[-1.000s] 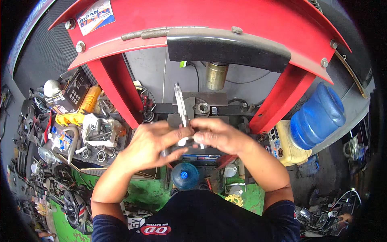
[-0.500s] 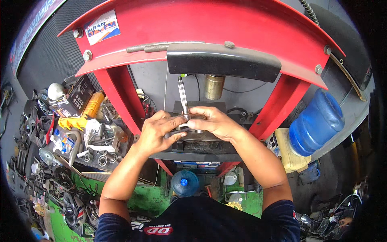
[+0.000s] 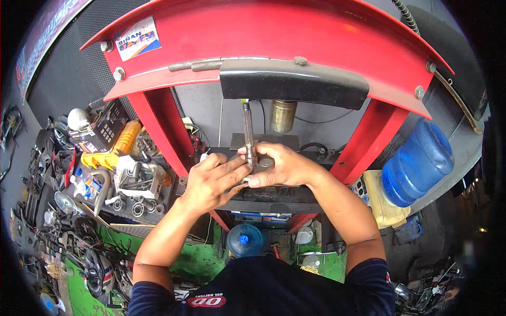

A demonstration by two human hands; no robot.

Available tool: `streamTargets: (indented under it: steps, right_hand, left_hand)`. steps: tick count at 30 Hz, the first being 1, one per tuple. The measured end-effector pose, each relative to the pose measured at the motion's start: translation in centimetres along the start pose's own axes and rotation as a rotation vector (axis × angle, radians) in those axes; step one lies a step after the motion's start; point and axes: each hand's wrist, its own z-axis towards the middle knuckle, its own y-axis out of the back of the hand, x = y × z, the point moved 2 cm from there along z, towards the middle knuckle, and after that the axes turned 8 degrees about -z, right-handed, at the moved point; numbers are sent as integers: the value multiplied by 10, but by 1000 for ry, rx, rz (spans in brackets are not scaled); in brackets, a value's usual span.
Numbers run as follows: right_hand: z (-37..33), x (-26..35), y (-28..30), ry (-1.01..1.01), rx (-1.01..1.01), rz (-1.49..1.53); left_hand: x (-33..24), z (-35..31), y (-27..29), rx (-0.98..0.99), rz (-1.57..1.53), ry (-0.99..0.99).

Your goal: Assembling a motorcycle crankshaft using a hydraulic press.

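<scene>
We grasped splined shaft (image 3: 249,126) low | left hand (image 3: 215,179) at eight o'clock, right hand (image 3: 287,164) at three | tip (image 3: 246,107) toward twelve | even two-sided pressure seemed steadiest

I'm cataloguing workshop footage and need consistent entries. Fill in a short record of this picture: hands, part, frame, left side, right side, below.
Left hand: fingers against the shaft's lower end; firmness of grip unclear
Right hand: curled around the shaft's lower end
Part: grooved metal shaft, tip toward the picture's top
Frame: red, bolted; black cover on the beam
Left side: metal rings, yellow piece
Right side: blue jug above a yellowish container
Below: blue-capped jug, green floor
</scene>
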Motion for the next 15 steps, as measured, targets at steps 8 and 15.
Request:
streamTargets:
  steps: [8, 15]
  right_hand:
    - [10, -11, 15, 28, 12, -315]
    - [19, -21, 27, -12, 45, -243]
  left_hand:
    - [9, -1, -33, -28, 40, -8]
    - [17, 1, -48, -106, 139, 40]
